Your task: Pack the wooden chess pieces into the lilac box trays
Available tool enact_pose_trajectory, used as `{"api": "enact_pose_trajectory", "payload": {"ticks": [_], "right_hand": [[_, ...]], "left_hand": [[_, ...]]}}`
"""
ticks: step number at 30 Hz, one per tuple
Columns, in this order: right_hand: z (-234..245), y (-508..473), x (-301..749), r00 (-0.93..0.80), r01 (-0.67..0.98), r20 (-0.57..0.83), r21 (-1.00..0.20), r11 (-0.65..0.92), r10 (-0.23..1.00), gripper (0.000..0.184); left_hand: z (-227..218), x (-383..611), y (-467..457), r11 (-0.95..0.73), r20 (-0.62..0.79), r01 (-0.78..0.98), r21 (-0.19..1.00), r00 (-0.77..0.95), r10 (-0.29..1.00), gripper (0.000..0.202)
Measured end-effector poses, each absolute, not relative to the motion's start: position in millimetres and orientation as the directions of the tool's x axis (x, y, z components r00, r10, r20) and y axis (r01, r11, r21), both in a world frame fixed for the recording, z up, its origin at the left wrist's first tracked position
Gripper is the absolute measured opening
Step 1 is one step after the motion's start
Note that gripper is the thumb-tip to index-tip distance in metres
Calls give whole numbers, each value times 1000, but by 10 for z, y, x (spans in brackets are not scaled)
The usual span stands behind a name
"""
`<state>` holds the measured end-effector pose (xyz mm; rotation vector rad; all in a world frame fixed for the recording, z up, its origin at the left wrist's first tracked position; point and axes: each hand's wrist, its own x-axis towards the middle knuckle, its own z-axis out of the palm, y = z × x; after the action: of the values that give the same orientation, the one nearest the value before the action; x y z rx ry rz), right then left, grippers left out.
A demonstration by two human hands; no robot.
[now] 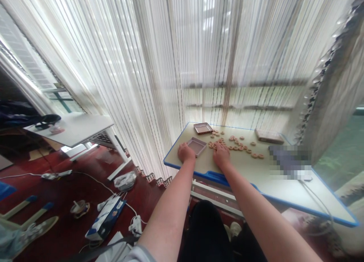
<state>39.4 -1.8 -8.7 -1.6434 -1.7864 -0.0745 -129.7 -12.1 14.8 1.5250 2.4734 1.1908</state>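
My left hand (pixel 186 152) is closed on the left side of a shallow, open rectangular box (pixel 196 147), which lies on the small table. To its right, my right hand (pixel 222 154) reaches into a loose scatter of round wooden pieces (pixel 240 148). Its bent fingers are closed at the near left part of the scatter, on a wooden piece partly hidden beneath them. Several more pieces spread to the right and back. Behind the first box sits a second shallow tray (pixel 203 128) with a reddish-brown rim.
The pale tabletop (pixel 280 184) has a blue edge. A flat wooden-looking box (pixel 269 136) and a blurred-out device (pixel 288 161) with a cable lie on its right. String curtains (pixel 204 57) hang behind. A white table (pixel 82 125), cartons and cables stand at left.
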Motion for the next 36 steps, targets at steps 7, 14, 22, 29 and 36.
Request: {"api": "enact_pose_trajectory", "payload": {"ticks": [7,14,22,29,36], "right_hand": [[-54,-2,469,11,854,518,-450,262,855,35],[-51,-15,470,-81,820,513,-453,350,854,33],[54,-126,399,-38,719,543,-568,401,839,49],[254,-495,742,93,640,352,-738,215,931,41],[363,-895,1240,164,865,264,-501,-10,950,36]], "left_hand": [[118,-1294,-83,144,385,753,642,-479,789,36],[95,-1277,-39,17,410,757,653,-372,833,37],[138,-1281,-74,-88,471,742,664,-324,820,34],[137,-1035,-250,-271,534,743,612,-136,834,29],[198,-773,-507,-581,438,720,379,413,798,27]]}}
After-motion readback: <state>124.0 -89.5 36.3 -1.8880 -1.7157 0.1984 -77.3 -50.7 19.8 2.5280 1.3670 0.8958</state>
